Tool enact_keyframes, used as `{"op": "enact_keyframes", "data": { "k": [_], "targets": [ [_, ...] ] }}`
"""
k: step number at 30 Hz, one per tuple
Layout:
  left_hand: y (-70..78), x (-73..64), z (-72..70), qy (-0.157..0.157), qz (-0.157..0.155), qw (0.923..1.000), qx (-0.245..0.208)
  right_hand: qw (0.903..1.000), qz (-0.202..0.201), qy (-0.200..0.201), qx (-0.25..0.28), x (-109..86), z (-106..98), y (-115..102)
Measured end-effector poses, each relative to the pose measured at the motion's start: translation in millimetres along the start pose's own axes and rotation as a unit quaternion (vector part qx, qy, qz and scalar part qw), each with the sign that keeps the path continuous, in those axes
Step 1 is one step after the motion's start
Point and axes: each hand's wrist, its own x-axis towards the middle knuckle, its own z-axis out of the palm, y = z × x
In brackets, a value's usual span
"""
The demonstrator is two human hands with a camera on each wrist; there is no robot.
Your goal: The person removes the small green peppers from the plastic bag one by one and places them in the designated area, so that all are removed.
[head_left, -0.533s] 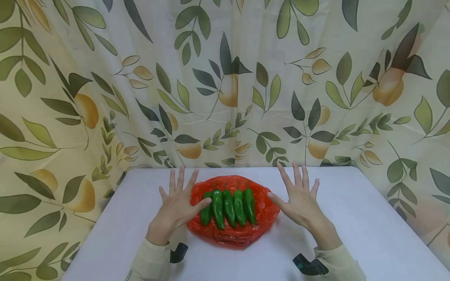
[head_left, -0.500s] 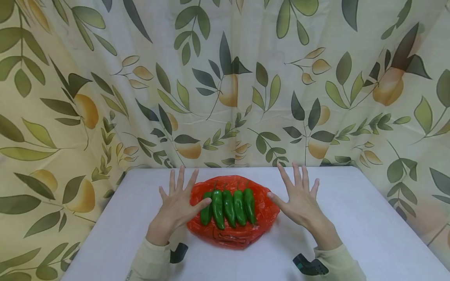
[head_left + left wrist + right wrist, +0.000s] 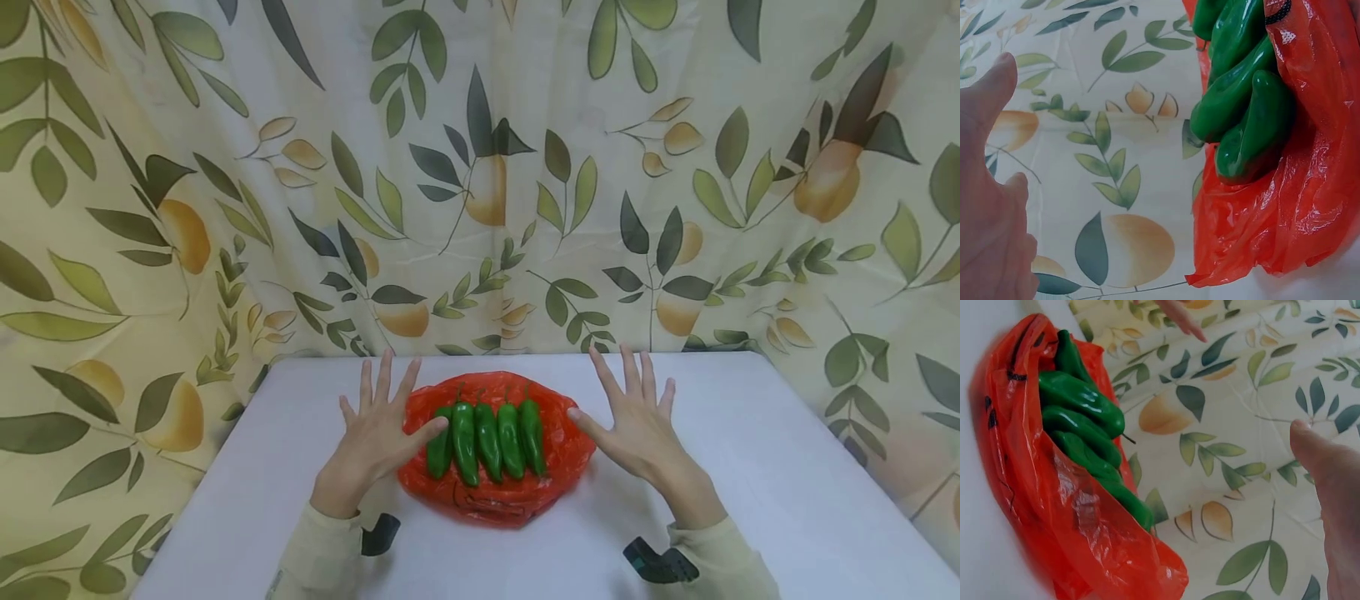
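Several glossy green peppers (image 3: 487,442) lie side by side on a crumpled red plastic bag (image 3: 495,504) in the middle of the table, stems toward the far side. My left hand (image 3: 375,437), fingers spread, hovers at the bag's left side, its thumb overlapping the leftmost pepper in the head view. At the bag's right edge my right hand (image 3: 637,425) is spread the same way, holding nothing. Both wrist views show the peppers (image 3: 1254,119) in the red bag (image 3: 1085,506), with a thumb standing apart from them.
The white table (image 3: 750,467) reaches to a curtain (image 3: 480,167) printed with leaves and fruit, which hangs behind it and on both sides. Dark wrist devices (image 3: 660,562) stick out from the light sleeves (image 3: 322,554).
The head view has shifted very slightly. Hands, peppers and bag keep their places relative to each other.
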Motion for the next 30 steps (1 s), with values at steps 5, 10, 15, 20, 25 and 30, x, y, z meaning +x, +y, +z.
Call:
{"op": "enact_keyframes", "data": {
  "k": [5, 10, 15, 20, 25, 30],
  "targets": [
    [-2.6, 4.0, -4.4, -0.003, 0.005, 0.9999, -0.01, 0.9999, -0.012, -0.006, 0.008, 4.7, 2.9, -7.0],
    [-7.7, 8.8, -4.1, -0.01, 0.023, 0.9993, -0.027, 0.9991, -0.026, -0.018, 0.029, 7.7, 8.6, -13.0],
    [-20.5, 10.0, 1.8, -0.022, 0.023, 0.9985, -0.045, 0.9971, -0.045, -0.032, 0.052, 10.6, 16.3, -15.1],
    [-36.8, 14.9, 7.7, -0.034, 0.01, 0.9944, -0.099, 0.9937, -0.068, -0.042, 0.078, 20.4, 25.3, -20.0],
    [-48.4, 20.7, 15.7, -0.065, -0.009, 0.9882, -0.138, 0.9907, -0.078, -0.041, 0.104, 24.5, 32.2, -25.2],
    [-56.5, 22.9, 23.1, -0.085, -0.024, 0.9837, -0.157, 0.9856, -0.075, -0.043, 0.146, 22.3, 40.8, -26.5]
  ]
}}
